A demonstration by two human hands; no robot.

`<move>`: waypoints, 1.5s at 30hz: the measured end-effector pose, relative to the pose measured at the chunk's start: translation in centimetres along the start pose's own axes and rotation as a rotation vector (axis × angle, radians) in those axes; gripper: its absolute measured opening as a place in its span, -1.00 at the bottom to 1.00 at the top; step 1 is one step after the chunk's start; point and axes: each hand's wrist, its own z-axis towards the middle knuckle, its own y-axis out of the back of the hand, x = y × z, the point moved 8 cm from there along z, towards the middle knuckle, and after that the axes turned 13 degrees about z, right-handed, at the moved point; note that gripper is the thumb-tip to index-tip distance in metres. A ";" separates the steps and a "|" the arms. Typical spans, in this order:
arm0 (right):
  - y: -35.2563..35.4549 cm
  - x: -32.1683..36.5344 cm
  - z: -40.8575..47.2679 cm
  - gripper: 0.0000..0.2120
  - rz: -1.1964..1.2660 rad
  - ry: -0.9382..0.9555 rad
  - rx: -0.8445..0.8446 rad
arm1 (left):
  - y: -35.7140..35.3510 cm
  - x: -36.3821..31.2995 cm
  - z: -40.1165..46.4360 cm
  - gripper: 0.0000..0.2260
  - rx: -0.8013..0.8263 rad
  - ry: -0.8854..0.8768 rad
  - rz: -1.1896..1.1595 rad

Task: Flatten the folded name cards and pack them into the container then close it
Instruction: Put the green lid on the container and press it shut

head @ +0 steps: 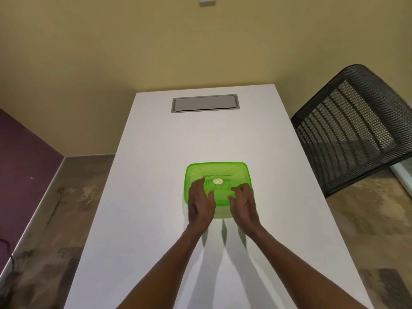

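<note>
- Pressing down on the green lid (217, 172) appears to be the step in hand: both hands lie on top of the container (220, 214), which sits on the white surface (156, 197) a little toward 6 o'clock from its middle.
- The left hand (200, 202) lies flat over the lid's 8 o'clock part, its grip spread with fingers straight and touching the plastic, pinching nothing.
- The right hand (244, 202) rests over the 4 o'clock part; its fingers look slightly bent with the tips on the lid, holding nothing.
- A small pale disc (217, 181) sits at the lid's centre, between the two hands.
- No name cards lie loose on the surface, so the flattening and packing are judged to be done; the tinted lid hides whatever is inside.
- What seems left is only the closing: whether every edge has snapped home cannot be told, since the 6 o'clock rim is under the hands.
- A grey hatch (205, 103) is set into the surface toward 12 o'clock, and a black mesh chair (354, 126) stands off at 3 o'clock.
</note>
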 end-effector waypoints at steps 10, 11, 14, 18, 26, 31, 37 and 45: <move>4.0 -7.6 1.9 -0.80 0.176 -0.475 -0.043 | -6.6 -4.6 -0.4 -0.50 0.290 -0.349 0.245; 3.9 -8.0 2.0 -0.74 0.201 -0.510 -0.036 | -7.1 -4.7 -0.5 -0.50 0.312 -0.355 0.272; 3.2 -9.3 1.9 -0.76 0.291 -0.594 -0.023 | -8.0 -4.5 -0.5 -0.52 0.357 -0.353 0.379; 2.7 -10.2 1.8 -0.79 0.466 -0.703 -0.060 | -8.8 -4.5 -0.2 -0.60 0.375 -0.392 0.501; 2.3 -10.2 3.0 -0.69 0.317 -0.727 0.009 | -9.4 -4.4 0.2 -0.61 0.456 -0.403 0.577; 2.3 -10.2 3.1 -0.73 0.299 -0.735 0.078 | -8.7 -4.8 -0.1 -0.62 0.456 -0.403 0.585; 2.0 -10.6 3.1 -0.72 0.633 -0.882 0.125 | -7.2 -5.8 0.6 -0.59 0.353 -0.377 0.397; 3.4 -8.3 10.5 -0.59 0.325 -0.630 0.050 | -7.9 -8.4 5.0 -0.39 0.348 -0.441 0.337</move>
